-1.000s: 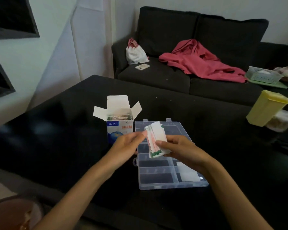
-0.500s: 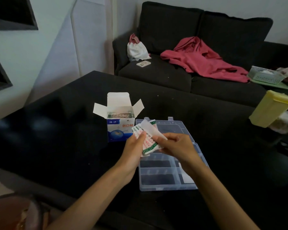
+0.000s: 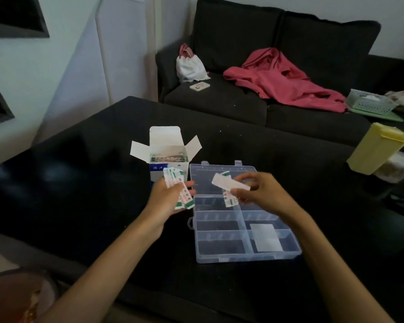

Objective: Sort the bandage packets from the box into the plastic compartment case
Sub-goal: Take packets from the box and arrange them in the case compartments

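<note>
An open white and blue bandage box [image 3: 167,157] stands on the black table, with more packets inside. To its right lies the clear plastic compartment case [image 3: 240,257], lid open flat behind it. A white square [image 3: 265,237] rests in its right front compartment. My left hand [image 3: 170,197] grips a fanned stack of bandage packets [image 3: 179,190] left of the case. My right hand [image 3: 264,192] holds a few bandage packets [image 3: 230,185] above the case's back compartments.
A yellow lidded container [image 3: 376,148] stands at the table's right edge beside a clear tub [image 3: 397,167]. Behind the table is a dark sofa [image 3: 243,99] with a red garment [image 3: 282,80], a white bag [image 3: 189,66], a phone [image 3: 199,86] and a basket [image 3: 370,104].
My hands have drawn apart, splitting the stack. The left hand keeps most packets on the left and the right hand has carried a few over the case.
</note>
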A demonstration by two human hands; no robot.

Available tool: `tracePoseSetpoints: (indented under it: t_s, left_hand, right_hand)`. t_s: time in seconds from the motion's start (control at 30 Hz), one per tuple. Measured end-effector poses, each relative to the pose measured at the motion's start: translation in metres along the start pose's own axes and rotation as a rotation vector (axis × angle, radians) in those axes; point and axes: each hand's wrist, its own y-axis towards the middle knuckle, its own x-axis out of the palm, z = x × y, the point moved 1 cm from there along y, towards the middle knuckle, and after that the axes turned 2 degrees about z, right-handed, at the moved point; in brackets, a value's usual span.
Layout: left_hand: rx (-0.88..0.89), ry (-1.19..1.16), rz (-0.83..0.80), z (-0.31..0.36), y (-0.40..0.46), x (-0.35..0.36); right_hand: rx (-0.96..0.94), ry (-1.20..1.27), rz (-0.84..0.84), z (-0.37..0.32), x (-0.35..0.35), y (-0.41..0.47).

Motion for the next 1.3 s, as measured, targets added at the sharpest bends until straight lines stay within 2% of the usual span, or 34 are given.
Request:
tracePoseSetpoints:
  t_s: [0.2,0.3,0.5,0.67,0.83,0.93,1.07,1.13,1.23,1.3]
  left_hand:
    - [0.004,0.041,0.025,0.003,0.003,-0.015]
    - [-0.004,0.018,0.028,0.004,0.004,-0.014]
    - [0.020,0.028,-0.001,0.003,0.007,-0.008]
    - [0.036,0.017,-0.012,0.001,0.009,-0.005]
    - [0.030,0.025,0.006,0.001,0.007,-0.004]
    - [0.022,0.018,0.017,0.003,0.005,-0.007]
    - [0.008,-0.012,0.023,0.004,0.005,-0.009]
    - [-0.002,-0.024,0.027,0.004,0.004,-0.010]
    - [0.004,-0.030,0.018,0.004,0.006,-0.013]
    - [0.016,-0.029,0.003,0.003,0.007,-0.014]
  right_hand:
    - [-0.146,-0.396,-0.294,-0.003,-0.004,0.027]
    - [-0.177,-0.483,-0.329,-0.002,0.009,0.037]
    - [-0.284,-0.592,-0.161,0.011,0.033,0.037]
    - [-0.361,-0.642,-0.118,0.018,0.035,0.019]
    - [-0.452,-0.595,0.090,0.015,0.023,0.018]
    - [-0.485,-0.730,0.096,0.014,0.028,0.016]
    - [-0.363,-0.828,-0.071,0.019,0.043,0.012]
    - [-0.280,-0.759,-0.147,0.016,0.045,0.011]
    - [-0.197,-0.579,-0.166,0.005,0.038,0.010]
    - [-0.164,-0.578,-0.218,0.004,0.036,0.008]
